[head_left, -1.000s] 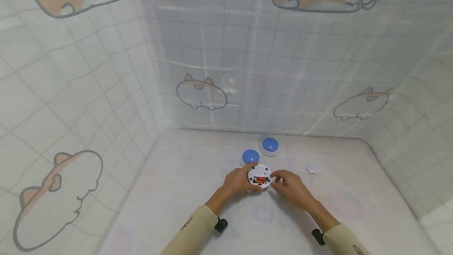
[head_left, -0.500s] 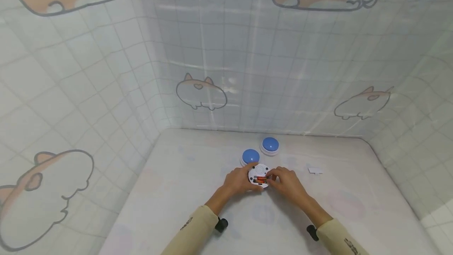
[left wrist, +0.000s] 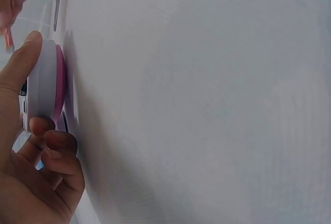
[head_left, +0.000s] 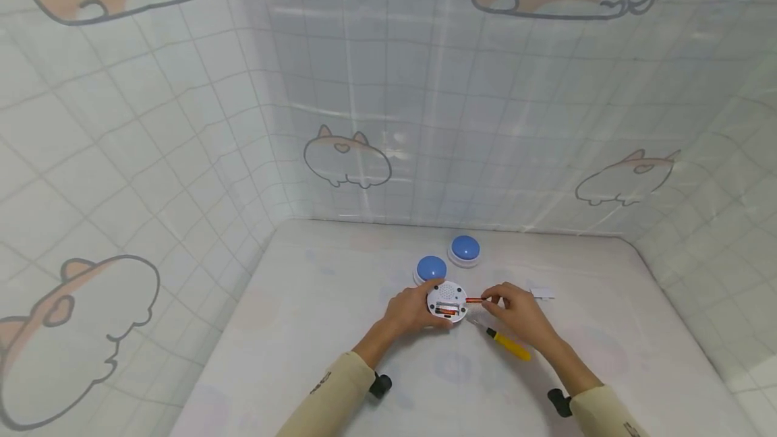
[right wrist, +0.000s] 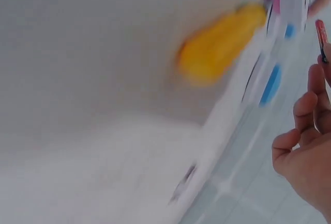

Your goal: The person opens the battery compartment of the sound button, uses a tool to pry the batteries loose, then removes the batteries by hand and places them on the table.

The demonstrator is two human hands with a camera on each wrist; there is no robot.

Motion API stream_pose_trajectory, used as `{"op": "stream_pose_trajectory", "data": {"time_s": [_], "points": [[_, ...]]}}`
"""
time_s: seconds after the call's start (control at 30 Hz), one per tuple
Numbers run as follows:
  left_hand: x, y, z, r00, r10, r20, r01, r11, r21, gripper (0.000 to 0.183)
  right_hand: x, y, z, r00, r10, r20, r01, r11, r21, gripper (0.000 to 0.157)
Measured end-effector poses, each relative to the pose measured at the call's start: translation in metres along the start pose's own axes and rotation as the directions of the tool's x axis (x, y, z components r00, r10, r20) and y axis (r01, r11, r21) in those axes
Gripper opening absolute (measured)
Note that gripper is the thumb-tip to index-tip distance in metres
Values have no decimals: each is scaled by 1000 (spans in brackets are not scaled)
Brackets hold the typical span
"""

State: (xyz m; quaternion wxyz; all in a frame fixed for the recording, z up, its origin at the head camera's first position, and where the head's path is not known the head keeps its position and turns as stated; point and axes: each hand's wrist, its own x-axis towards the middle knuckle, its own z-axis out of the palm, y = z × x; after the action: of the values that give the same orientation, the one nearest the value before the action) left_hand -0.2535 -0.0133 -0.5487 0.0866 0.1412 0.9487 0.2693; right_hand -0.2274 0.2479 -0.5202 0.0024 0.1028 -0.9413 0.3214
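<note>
My left hand grips a round white push-button device by its edge, underside up. Its pink side faces the table in the left wrist view. The battery compartment is uncovered, and one red-and-black battery lies in it beside a vacant slot. Just right of the device, my right hand pinches a second red battery at one end between thumb and fingertips. That battery also shows in the right wrist view. A screwdriver with a yellow handle lies below the right hand, its tip toward the device.
Two white push buttons with blue domes stand behind the device, the nearer blue button close to it and the farther blue button behind. A small white cover lies right of my right hand. Patterned curtain walls enclose the table.
My right hand has reached into the compartment, taken out one of the two batteries and moved right with it. The screwdriver, hidden before, now shows. The left hand keeps its hold.
</note>
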Motion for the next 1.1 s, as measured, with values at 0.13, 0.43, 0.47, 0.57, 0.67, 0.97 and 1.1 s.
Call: {"op": "stream_pose_trajectory", "data": {"time_s": [0.13, 0.43, 0.47, 0.57, 0.67, 0.97, 1.1], "points": [[-1, 1, 0, 1000, -7, -2, 7, 1000, -25, 96, -12, 23, -20, 1000, 4, -17, -5, 1000, -30, 13], [-1, 1, 0, 1000, -16, 0, 16, 999, -44, 94, -40, 78, -57, 993, 120, 25, -113, 978, -177, 12], [-1, 1, 0, 1000, -15, 1, 15, 999, -46, 94, -42, 82, -59, 992, 126, 26, -120, 976, -180, 13], [0, 1, 0, 1000, -12, 1, 12, 999, -47, 94, -45, 92, -65, 990, 136, 24, -130, 973, -190, 14], [0, 0, 0, 1000, -9, -3, 9, 999, -51, 95, -45, 97, -66, 989, 146, 24, -138, 969, -203, 14], [-2, 3, -1, 1000, -17, -2, 17, 999, -52, 94, -43, 100, -64, 986, 162, 40, -147, 958, -246, 10], [-2, 4, -2, 1000, -22, 1, 22, 999, -45, 94, -43, 100, -64, 983, 180, 47, -161, 949, -269, 9]]}}
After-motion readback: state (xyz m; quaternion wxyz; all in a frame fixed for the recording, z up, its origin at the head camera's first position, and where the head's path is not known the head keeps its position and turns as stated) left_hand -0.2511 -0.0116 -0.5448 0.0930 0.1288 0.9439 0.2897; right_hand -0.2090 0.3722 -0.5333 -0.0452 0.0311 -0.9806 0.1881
